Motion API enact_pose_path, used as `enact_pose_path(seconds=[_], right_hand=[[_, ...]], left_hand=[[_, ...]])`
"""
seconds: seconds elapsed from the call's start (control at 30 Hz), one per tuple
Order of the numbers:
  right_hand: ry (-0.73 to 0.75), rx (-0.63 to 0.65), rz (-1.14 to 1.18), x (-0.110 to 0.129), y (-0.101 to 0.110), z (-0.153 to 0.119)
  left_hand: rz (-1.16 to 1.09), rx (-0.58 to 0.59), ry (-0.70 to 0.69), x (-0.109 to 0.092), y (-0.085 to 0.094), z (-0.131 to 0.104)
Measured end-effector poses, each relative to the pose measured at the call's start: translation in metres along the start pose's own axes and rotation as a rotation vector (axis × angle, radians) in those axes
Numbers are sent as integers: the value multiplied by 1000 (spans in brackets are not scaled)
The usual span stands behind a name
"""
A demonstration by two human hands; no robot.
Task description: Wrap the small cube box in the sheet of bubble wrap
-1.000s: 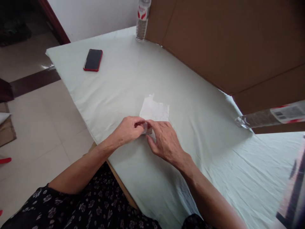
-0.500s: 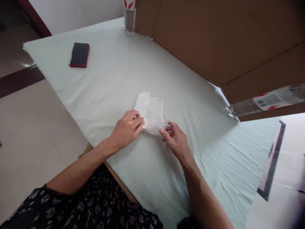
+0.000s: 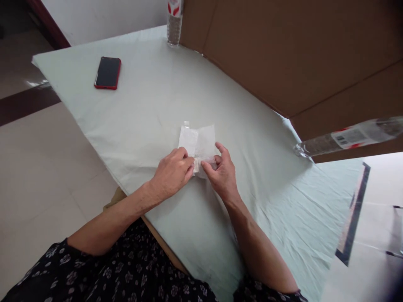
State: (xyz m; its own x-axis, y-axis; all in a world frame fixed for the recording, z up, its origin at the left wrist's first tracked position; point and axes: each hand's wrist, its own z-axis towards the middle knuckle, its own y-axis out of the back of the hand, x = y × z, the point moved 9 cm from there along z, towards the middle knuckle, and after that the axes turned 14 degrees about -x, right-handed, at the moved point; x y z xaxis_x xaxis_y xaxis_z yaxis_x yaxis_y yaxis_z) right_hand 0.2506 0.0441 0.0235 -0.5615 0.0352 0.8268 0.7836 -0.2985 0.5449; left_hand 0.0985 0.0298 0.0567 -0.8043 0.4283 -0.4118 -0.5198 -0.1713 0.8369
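Note:
In front of me a thin, partly see-through white wrapping sheet (image 3: 206, 138) lies creased on the tabletop, with a whiter folded part (image 3: 189, 140) along its left side. A small cream-coloured block (image 3: 196, 165) rests on the sheet's near end. My left hand (image 3: 174, 172) is closed, thumb and fingers pinching the block's left side. From the other side, my right hand (image 3: 222, 172) has its thumb on the sheet beside the block. A fold of the sheet is caught between that thumb and the curled fingers, while the index finger is raised. My fingers partly hide the block.
A phone in a red case (image 3: 107, 73) lies at the far left of the cloth-covered table (image 3: 141, 100). A large cardboard panel (image 3: 252, 50) stands at the back right, with a clear bottle (image 3: 174, 29) at its left end and another bottle (image 3: 349, 135) at its right.
My right hand has moved left, close to the block, folding the sheet's right side inward. My left hand stays at the block. The view has shifted slightly.

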Motion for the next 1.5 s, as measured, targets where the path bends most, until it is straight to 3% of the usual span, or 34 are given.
enact_pose_path(seconds=[0.23,0.57,0.67,0.8,0.97,1.13,1.23,1.33,1.43,1.5], right_hand=[[-43,71,174,19,-13,-9],[-164,170,334,15,-24,-14],[-62,228,244,25,-23,-16],[179,298,59,41,-20,-23],[294,383,-4,47,-18,-20],[172,511,170,43,-22,-8],[8,349,301,27,-13,14],[-208,175,297,-5,-8,35],[-362,230,247,-26,-23,42],[-378,266,232,-28,-34,47]], left_hand=[[-24,77,62,1,-7,2],[-154,55,167,10,-7,1],[-276,-18,219,16,-4,-1],[-478,-133,344,26,-3,-8],[-438,-232,365,24,-4,-10],[-373,-286,276,16,-8,-10],[-357,-312,262,18,-10,-12],[-339,-367,226,17,-8,-14],[-287,-394,170,12,-6,-16],[-237,-399,122,8,-5,-15]])
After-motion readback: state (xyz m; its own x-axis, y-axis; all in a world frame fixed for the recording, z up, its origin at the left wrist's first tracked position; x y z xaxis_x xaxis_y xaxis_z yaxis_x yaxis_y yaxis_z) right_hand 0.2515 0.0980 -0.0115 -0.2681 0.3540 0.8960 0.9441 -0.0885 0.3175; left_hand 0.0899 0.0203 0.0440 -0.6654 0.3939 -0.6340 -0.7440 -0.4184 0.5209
